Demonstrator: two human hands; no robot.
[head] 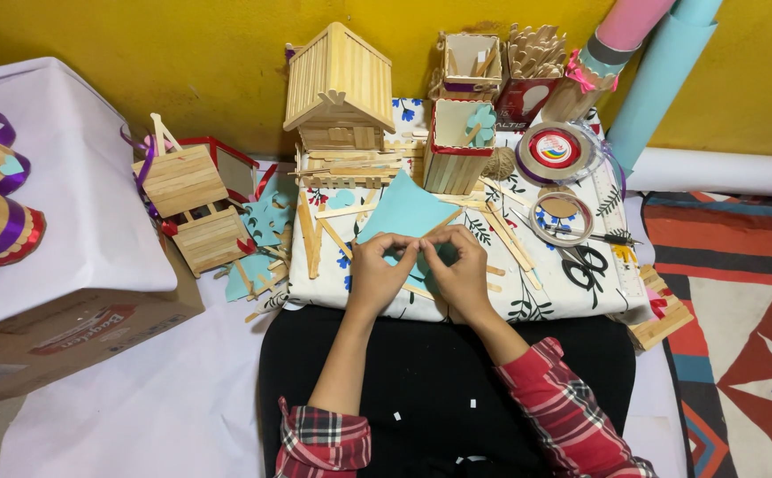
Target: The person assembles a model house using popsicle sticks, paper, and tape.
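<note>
A light-blue paper sheet (401, 212) lies tilted on the floral cloth, its near edge pinched by both hands.

Blue paper's (402, 212) lower edge behind fingers (395, 243)

Turquoise paper sheet (401, 212), white floral-print cloth (572, 283), red plaid sleeves (572, 416), yellow wall (182, 53), perhaps black lap cushion (439, 372).

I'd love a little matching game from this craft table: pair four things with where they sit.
Things:
1. stick house
2. scissors
3. blue paper
4. paper rolls

Places:
A. far right, leaning on the yellow wall
B. pinched by left hand and right hand
C. back of the floral cloth, upright
D. flat on the cloth, right of the hands

Pairs: 1-C, 2-D, 3-B, 4-A
</note>
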